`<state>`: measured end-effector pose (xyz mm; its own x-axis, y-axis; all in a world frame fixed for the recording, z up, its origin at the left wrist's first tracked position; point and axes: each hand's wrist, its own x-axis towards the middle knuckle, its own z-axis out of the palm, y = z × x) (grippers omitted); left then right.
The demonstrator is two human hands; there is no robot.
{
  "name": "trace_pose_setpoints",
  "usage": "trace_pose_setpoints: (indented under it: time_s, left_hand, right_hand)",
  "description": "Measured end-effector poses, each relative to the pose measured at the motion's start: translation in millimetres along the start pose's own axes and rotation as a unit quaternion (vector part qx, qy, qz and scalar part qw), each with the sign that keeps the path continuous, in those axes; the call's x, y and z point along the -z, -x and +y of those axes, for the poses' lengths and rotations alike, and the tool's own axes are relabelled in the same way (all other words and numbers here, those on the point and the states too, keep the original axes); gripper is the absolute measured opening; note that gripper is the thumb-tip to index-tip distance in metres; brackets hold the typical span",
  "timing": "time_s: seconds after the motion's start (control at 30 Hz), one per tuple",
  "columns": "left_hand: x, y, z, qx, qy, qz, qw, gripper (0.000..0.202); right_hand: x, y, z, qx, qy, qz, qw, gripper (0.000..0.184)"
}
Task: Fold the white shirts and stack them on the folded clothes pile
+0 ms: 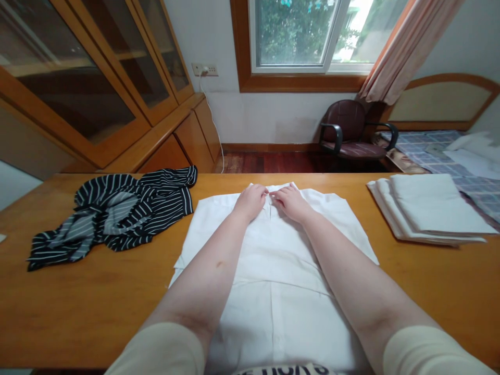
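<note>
Cream-coloured short sleeves (167, 349) frame the bottom edge. From them the person's two bare forearms run forward over a white shirt (281, 291) of thin woven cloth, spread flat on a long orange-brown wooden table (97, 307). The shirt lies in the middle of the table, right in front of the person, its centre line running straight away from them. At its far end, by the collar, the left hand (250, 200) and the right hand (291, 202) meet, knuckles up and fingers curled. The fingertips of both pinch the cloth at the centre line (what lies between them is too small to tell), and the two hands almost touch each other.

Left of the shirt, just beside its far corner, a black-and-white striped garment (117, 213) lies crumpled on the wood. To the right, apart from the shirt, sits a neat stack of folded white cloths (429, 211).

Beyond the table stand a dark maroon padded armchair (349, 130), a wooden cabinet with glass doors (89, 78) on the left, a bed with a blue checked cover (429, 148) on the right, and a wood-framed window (297, 41) with a pale pink curtain (406, 47).
</note>
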<state>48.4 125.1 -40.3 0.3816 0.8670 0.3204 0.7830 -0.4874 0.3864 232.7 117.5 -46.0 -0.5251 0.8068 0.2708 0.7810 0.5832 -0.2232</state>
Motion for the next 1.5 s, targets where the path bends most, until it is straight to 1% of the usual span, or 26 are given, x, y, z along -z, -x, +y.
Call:
trace_pose_setpoints:
  time_s: [0.1,0.17,0.3,0.43,0.57,0.7,0.77,0.83,0.93,1.07,1.13,1.23,1.33,1.43,1.5]
  left_hand:
    - [-2.2,0.5,1.4,-0.024,-0.001,-0.005,1.000,0.026]
    - [-3.2,1.5,3.4,-0.039,-0.023,-0.006,0.999,0.028]
    - [-2.4,3.1,8.5,-0.033,-0.090,-0.002,0.995,0.023]
    - [-0.9,2.9,10.5,-0.029,-0.117,0.010,0.993,0.018]
    - [-0.4,2.0,11.3,-0.014,-0.097,0.013,0.995,0.016]
    - [0.4,1.8,14.6,-0.007,-0.080,0.023,0.996,0.018]
    - [1.0,1.9,16.0,-0.014,-0.070,0.027,0.997,0.018]
    - [1.7,2.2,16.5,-0.018,-0.054,0.035,0.998,0.019]
    - [3.1,2.9,16.2,-0.021,-0.029,0.035,0.999,0.018]
    - [2.7,4.1,14.1,-0.038,-0.012,-0.007,0.999,0.021]
    - [0.3,4.7,12.2,-0.037,-0.017,-0.035,0.999,0.024]
    - [-4.9,5.6,8.5,-0.027,-0.042,-0.072,0.996,0.035]
    - [-9.5,5.9,5.1,-0.026,-0.059,-0.083,0.994,0.044]
    - [-11.2,5.2,3.7,-0.023,-0.061,-0.079,0.995,0.043]
    - [-10.6,4.4,4.2,-0.016,-0.057,-0.079,0.995,0.040]
  right_hand:
    - [2.1,-1.3,1.9,0.023,0.010,0.018,1.000,0.022]
    - [3.4,-1.4,1.5,0.026,0.019,0.024,0.999,0.019]
    - [4.8,-1.4,-5.0,0.001,0.033,0.010,0.999,0.017]
    - [5.4,-1.9,-12.0,-0.028,0.025,0.008,0.999,0.016]
    - [1.8,-3.0,-12.1,-0.091,-0.021,0.044,0.995,0.018]
    - [-5.0,-3.7,-7.6,-0.173,-0.088,0.087,0.977,0.018]
    - [-6.9,-3.7,-5.8,-0.187,-0.108,0.097,0.971,0.018]
    - [-7.0,-3.7,-5.0,-0.176,-0.111,0.097,0.973,0.018]
    - [-5.2,-4.0,-5.8,-0.147,-0.083,0.092,0.981,0.018]
    - [-3.1,-4.7,-6.2,-0.126,-0.026,0.100,0.987,0.019]
    - [-3.1,-4.2,-2.9,-0.118,-0.017,0.109,0.987,0.022]
    - [-4.1,-1.7,8.2,-0.115,-0.024,0.131,0.984,0.026]
    - [-4.3,1.7,23.4,-0.130,-0.029,0.140,0.981,0.028]
    - [-1.7,4.3,35.6,-0.134,-0.031,0.148,0.979,0.032]
    - [1.2,5.3,39.3,-0.106,-0.038,0.152,0.982,0.030]
